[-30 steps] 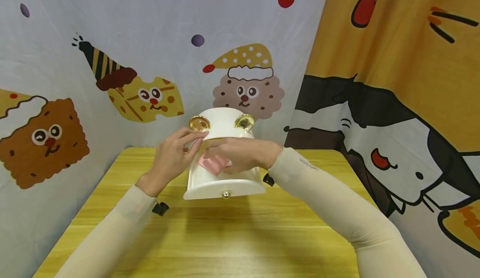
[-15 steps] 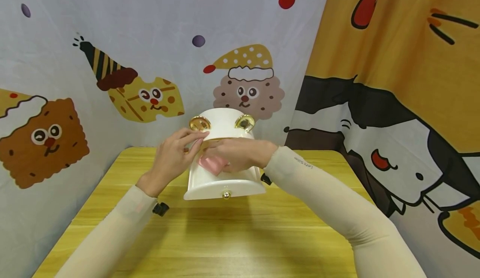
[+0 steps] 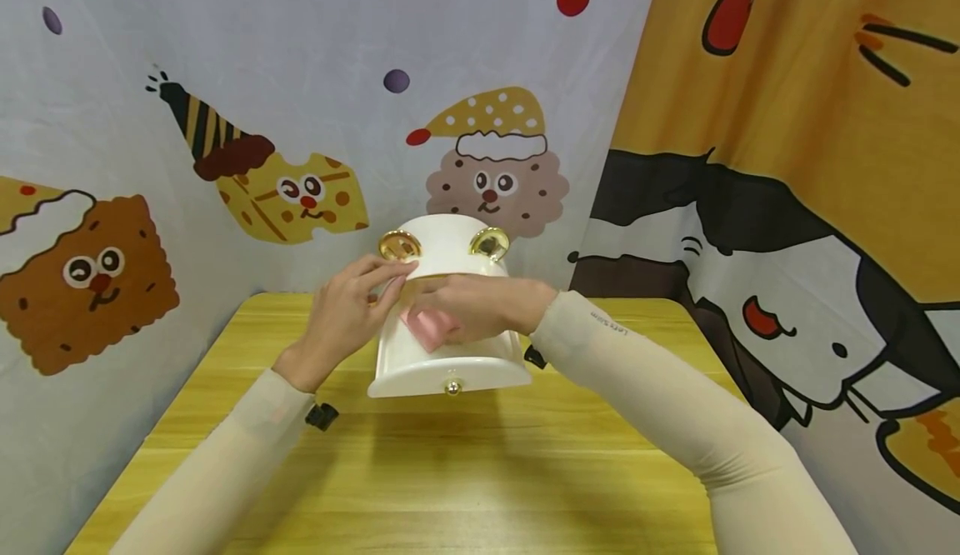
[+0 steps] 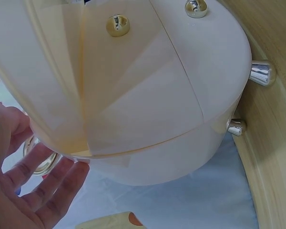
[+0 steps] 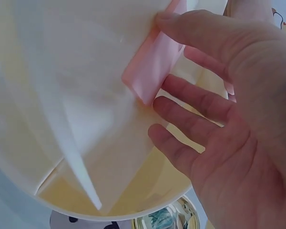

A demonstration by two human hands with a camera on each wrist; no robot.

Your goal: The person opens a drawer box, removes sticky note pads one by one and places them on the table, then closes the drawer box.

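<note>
In the head view, a white rounded container [image 3: 450,378] with two gold round ears stands on the table, its upper lid [image 3: 452,242] raised. My left hand [image 3: 337,313] pinches the left edge of this lid between thumb and fingers; in the left wrist view several fingertips [image 4: 78,169] lie right at its rim. Inside the opening, my right hand [image 3: 472,305] holds a folded pink cloth [image 3: 431,328]. The right wrist view has the thumb on one side of the cloth [image 5: 155,71] and fingers on the other, against the white inner surface. Part of the cloth is hidden by the hand.
A gold knob [image 3: 452,388] sits on the container's front, and silvery feet [image 4: 262,73] show beneath it in the left wrist view. The wooden table [image 3: 450,472] extends toward me. Cartoon-printed curtains [image 3: 300,55] hang behind and at the right.
The pink cloth and my right hand have shifted slightly, the cloth's left corner now a little farther right. My left hand and the container have stayed in place.
</note>
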